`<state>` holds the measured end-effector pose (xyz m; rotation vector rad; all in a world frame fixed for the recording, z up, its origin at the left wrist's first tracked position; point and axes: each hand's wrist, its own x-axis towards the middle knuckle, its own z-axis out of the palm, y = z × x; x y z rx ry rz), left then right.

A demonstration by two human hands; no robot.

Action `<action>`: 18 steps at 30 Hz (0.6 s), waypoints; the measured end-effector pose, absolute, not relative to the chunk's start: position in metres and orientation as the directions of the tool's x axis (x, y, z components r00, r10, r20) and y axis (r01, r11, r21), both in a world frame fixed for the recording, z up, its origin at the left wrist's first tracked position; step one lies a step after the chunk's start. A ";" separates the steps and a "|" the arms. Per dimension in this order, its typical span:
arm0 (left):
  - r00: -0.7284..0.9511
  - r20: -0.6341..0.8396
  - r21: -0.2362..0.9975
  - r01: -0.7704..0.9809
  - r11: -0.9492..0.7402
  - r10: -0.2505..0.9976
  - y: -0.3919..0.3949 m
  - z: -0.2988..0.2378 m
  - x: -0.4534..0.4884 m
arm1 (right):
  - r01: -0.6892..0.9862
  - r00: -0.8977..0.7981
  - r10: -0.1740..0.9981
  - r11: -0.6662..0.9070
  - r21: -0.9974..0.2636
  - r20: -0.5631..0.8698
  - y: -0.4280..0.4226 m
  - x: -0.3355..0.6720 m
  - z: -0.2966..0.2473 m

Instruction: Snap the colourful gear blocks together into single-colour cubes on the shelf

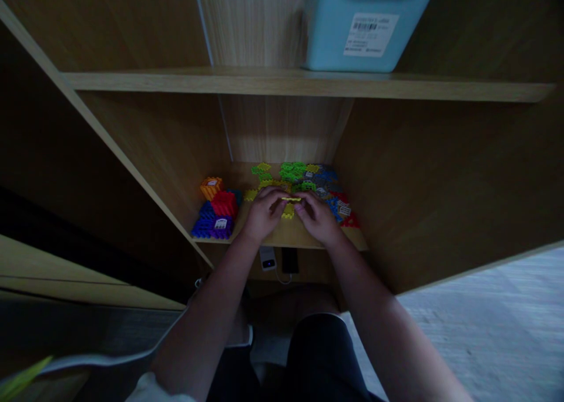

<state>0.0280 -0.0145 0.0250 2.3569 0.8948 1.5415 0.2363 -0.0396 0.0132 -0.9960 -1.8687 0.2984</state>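
Between my two hands is a yellow interlocking building tile (291, 199), seen nearly edge-on above the shelf board. My left hand (264, 213) pinches its left end, and my right hand (318, 215) has its right end. Just below it shows another yellow tile (288, 211); whether the two are joined I cannot tell. Behind my hands lie green tiles (292, 170) and more yellow ones. Blue tiles (337, 208) and red tiles (351, 220) are spread to the right of my right hand.
At the left of the shelf stand built cubes: an orange one (212, 187), a red one (224, 203) and purple ones (221, 227). A light blue bin (352, 32) sits on the upper shelf (264, 83). Below are a white power bank (267, 258) with a cable and a dark phone-like slab (289, 260).
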 end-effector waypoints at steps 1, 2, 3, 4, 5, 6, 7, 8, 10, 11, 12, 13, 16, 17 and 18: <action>0.278 0.764 0.470 0.378 -0.797 0.582 -0.014 0.025 0.027 | 0.492 -0.207 0.740 0.644 -0.586 0.640 -0.039 0.237 0.014; 0.278 0.760 0.477 0.375 -0.795 0.588 -0.014 0.025 0.027 | 0.478 -0.205 0.739 0.648 -0.593 0.642 -0.039 0.237 0.014; 0.280 0.756 0.483 0.373 -0.792 0.592 -0.014 0.025 0.027 | 0.467 -0.198 0.739 0.648 -0.601 0.644 -0.039 0.237 0.014; 0.279 0.752 0.489 0.372 -0.789 0.597 -0.014 0.025 0.027 | 0.459 -0.190 0.741 0.647 -0.609 0.644 -0.038 0.238 0.014; 0.277 0.750 0.493 0.371 -0.787 0.600 -0.014 0.025 0.027 | 0.451 -0.183 0.744 0.645 -0.617 0.643 -0.037 0.238 0.014; 0.277 0.748 0.497 0.370 -0.785 0.604 -0.014 0.025 0.027 | 0.440 -0.178 0.746 0.644 -0.626 0.642 -0.036 0.238 0.013; 0.278 0.745 0.500 0.368 -0.784 0.606 -0.014 0.025 0.028 | 0.428 -0.174 0.748 0.643 -0.635 0.641 -0.036 0.238 0.012; 0.282 0.742 0.503 0.366 -0.783 0.609 -0.014 0.025 0.028 | 0.414 -0.169 0.751 0.642 -0.645 0.638 -0.035 0.238 0.012; 0.287 0.740 0.509 0.353 -0.785 0.608 -0.014 0.025 0.028 | 0.388 -0.160 0.762 0.633 -0.670 0.627 -0.033 0.239 0.010; 0.286 0.742 0.511 0.345 -0.788 0.606 -0.013 0.024 0.027 | 0.377 -0.153 0.770 0.625 -0.684 0.619 -0.032 0.239 0.008; 0.283 0.745 0.513 0.337 -0.790 0.604 -0.013 0.024 0.027 | 0.367 -0.148 0.780 0.614 -0.699 0.608 -0.032 0.240 0.007; 0.280 0.747 0.515 0.330 -0.791 0.603 -0.013 0.024 0.026 | 0.356 -0.145 0.790 0.604 -0.713 0.596 -0.031 0.240 0.006; 0.279 0.741 0.525 0.326 -0.786 0.610 -0.013 0.024 0.024 | 0.318 -0.153 0.814 0.577 -0.752 0.560 -0.029 0.241 0.004; 0.281 0.736 0.530 0.326 -0.783 0.616 -0.013 0.024 0.024 | 0.307 -0.158 0.819 0.571 -0.761 0.551 -0.029 0.242 0.004; 0.285 0.730 0.537 0.324 -0.779 0.621 -0.013 0.024 0.023 | 0.299 -0.158 0.823 0.567 -0.768 0.546 -0.029 0.242 0.004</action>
